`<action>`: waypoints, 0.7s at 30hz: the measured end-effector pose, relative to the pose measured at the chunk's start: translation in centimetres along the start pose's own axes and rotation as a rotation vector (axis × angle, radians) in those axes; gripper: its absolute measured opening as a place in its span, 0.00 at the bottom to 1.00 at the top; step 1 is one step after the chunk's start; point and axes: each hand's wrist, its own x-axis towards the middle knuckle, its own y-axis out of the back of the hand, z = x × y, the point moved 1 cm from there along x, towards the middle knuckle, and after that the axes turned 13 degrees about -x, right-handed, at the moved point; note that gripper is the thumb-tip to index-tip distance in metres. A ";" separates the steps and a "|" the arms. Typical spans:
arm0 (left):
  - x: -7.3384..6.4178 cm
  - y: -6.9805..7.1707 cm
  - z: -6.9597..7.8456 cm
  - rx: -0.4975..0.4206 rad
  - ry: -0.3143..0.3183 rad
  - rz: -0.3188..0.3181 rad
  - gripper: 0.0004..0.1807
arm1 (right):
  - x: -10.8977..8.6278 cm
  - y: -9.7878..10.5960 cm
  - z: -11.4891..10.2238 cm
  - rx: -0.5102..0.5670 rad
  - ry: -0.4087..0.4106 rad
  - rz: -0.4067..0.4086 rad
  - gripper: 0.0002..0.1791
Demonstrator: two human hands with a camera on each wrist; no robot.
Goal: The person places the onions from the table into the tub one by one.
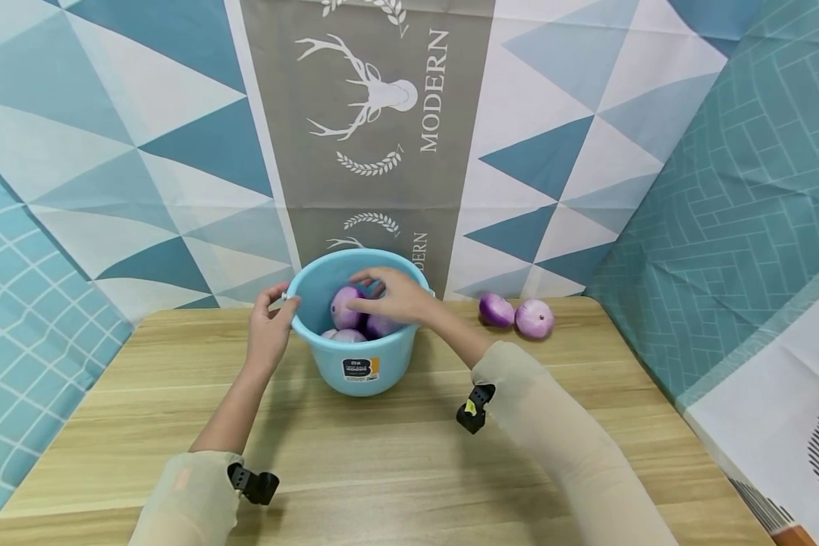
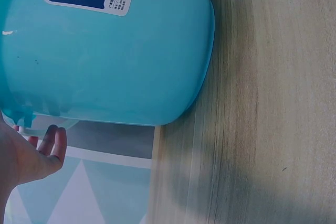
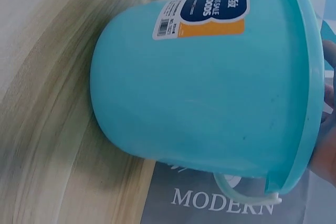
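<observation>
A light blue bucket [image 1: 362,364] stands upright on the wooden table with several purple onions inside. At its left rim my left hand [image 1: 270,322] holds the edge between thumb and fingers, beside the handle joint. My right hand [image 1: 396,296] reaches over the right rim into the bucket and grips a purple onion [image 1: 346,307], thumb in front and fingers behind. Below that onion lie a paler onion [image 1: 348,336] and a darker one [image 1: 380,326], partly hidden. In the right wrist view the bucket wall [image 3: 199,87] hides the contents.
Two more purple onions, one dark [image 1: 496,310] and one paler [image 1: 535,318], sit side by side at the table's back right. A patterned cloth wall [image 1: 375,182] rises right behind the table [image 1: 355,470]. The bucket's white handle [image 3: 236,195] hangs down at its side.
</observation>
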 end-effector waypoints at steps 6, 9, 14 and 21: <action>0.0 0.0 0.0 0.013 0.006 0.005 0.27 | -1.0 1.0 0.6 -0.022 -0.073 0.034 0.26; 0.0 0.0 0.0 0.014 0.007 0.006 0.27 | -1.5 1.6 1.1 -0.029 -0.107 0.060 0.26; -0.1 0.1 0.0 0.016 0.006 0.007 0.27 | -2.3 2.7 2.2 -0.016 -0.134 0.123 0.25; 0.0 0.1 0.0 0.019 0.007 0.003 0.27 | -3.4 4.3 3.4 0.055 -0.138 0.193 0.25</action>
